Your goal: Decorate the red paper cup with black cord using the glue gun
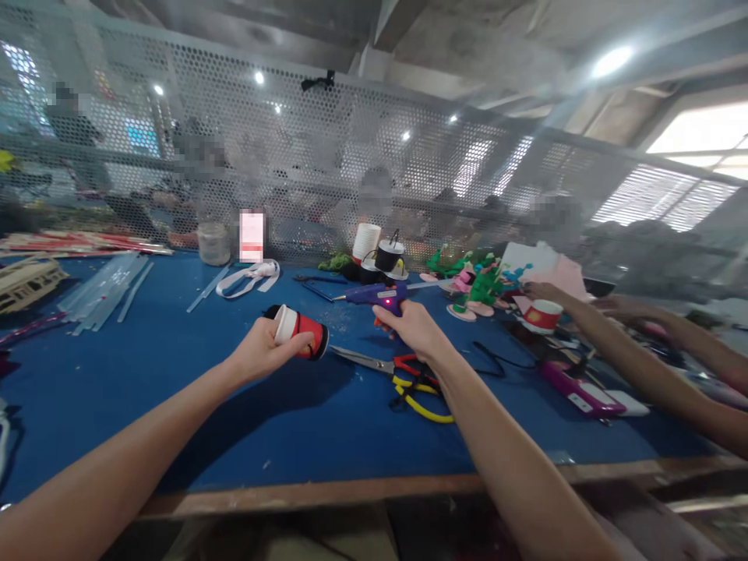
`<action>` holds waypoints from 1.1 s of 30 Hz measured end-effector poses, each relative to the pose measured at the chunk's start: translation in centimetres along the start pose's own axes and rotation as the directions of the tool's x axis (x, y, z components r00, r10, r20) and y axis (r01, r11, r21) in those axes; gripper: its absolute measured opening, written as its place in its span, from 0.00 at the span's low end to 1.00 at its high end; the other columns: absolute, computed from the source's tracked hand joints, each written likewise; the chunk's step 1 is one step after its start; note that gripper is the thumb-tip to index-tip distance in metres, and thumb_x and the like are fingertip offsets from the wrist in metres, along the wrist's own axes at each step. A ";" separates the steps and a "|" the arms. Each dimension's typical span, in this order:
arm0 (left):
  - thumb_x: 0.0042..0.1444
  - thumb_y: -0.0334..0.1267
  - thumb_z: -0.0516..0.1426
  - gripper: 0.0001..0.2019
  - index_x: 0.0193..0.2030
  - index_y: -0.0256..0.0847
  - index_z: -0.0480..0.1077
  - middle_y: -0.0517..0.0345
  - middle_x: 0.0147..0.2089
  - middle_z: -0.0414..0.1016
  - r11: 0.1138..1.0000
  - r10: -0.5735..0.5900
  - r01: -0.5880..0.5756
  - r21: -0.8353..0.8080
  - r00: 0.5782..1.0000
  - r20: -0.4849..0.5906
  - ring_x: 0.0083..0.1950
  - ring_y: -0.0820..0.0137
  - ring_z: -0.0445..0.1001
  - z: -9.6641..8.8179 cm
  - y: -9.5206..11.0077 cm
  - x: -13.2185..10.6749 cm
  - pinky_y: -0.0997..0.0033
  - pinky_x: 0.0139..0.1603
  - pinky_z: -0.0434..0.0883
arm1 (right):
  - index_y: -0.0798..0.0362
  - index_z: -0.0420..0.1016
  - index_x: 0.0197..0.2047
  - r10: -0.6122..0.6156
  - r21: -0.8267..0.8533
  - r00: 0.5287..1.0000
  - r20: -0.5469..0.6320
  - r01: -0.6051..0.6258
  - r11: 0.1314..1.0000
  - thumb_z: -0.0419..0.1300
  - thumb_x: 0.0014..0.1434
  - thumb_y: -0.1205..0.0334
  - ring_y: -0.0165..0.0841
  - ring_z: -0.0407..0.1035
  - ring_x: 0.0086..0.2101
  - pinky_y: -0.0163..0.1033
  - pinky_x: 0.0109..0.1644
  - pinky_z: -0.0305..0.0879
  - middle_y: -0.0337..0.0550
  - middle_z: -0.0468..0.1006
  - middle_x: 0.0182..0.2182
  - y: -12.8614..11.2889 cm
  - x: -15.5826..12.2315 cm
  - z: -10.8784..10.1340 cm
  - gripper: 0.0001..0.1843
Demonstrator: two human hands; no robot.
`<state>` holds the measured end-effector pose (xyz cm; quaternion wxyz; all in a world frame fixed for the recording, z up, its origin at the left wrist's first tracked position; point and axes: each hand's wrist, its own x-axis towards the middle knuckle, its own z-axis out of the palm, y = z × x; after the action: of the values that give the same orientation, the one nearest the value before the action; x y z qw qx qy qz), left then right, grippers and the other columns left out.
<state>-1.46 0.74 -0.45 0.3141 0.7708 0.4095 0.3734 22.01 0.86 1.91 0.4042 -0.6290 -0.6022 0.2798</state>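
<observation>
A perforated screen (pixel 304 156) spans the background, beyond the left fingers (pixel 300 344) and the right fingers (pixel 384 315). A blue desk (pixel 280 436) lies below both. Another person's arm (pixel 631 354) reaches in, well right of the right fingers. Translucent sticks (pixel 105 294) lie well left of the left fingers. The right fingers wrap the handle of a purple glue gun (pixel 371 294), its nozzle pointing left. Red-handled scissors (pixel 374 363), with a yellow-handled tool (pixel 431 414) beside them, lie on the desk just nearer the viewer than the right fingers. The left fingers grasp a red paper cup (pixel 307 326), tilted on its side above the desk. A tiny red light (pixel 388 301) glows beside the right fingers.
</observation>
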 end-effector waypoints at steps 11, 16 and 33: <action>0.47 0.49 0.52 0.19 0.15 0.37 0.56 0.66 0.16 0.52 0.997 -0.005 0.004 0.081 1.000 0.013 0.20 0.80 0.50 0.1 -0.6 0.1 0.77 0.20 0.50 | 0.57 0.68 0.23 0.184 -0.447 0.981 -0.060 -0.191 0.874 0.57 0.51 0.56 0.39 0.71 0.28 0.37 0.30 0.62 0.51 0.74 0.22 3.6 3.4 2.5 0.13; 0.48 0.49 0.51 0.19 0.15 0.38 0.57 0.66 0.16 0.52 0.980 0.014 -0.017 0.200 1.000 0.016 0.19 0.79 0.50 0.2 0.0 0.0 0.76 0.20 0.49 | 0.55 0.70 0.27 -0.176 -0.481 0.982 -0.063 0.124 0.868 0.56 0.52 0.59 0.37 0.67 0.38 0.38 0.40 0.60 0.50 0.74 0.33 0.2 1.1 2.5 0.09; 0.47 0.49 0.52 0.18 0.18 0.36 0.62 0.62 0.18 0.59 0.965 0.047 -0.043 0.260 0.999 -0.007 0.21 0.77 0.54 0.7 0.9 -0.1 0.76 0.23 0.53 | 0.54 0.65 0.22 -0.333 0.002 0.936 0.114 0.335 0.942 0.54 0.45 0.69 0.26 0.60 0.22 0.33 0.28 0.56 0.36 0.68 0.20 -3.7 -2.5 5.3 0.03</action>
<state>-0.58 0.14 -0.10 0.1991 0.8121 0.4394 0.3285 15.28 -0.91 1.94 0.4058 -0.5041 -0.7246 0.2370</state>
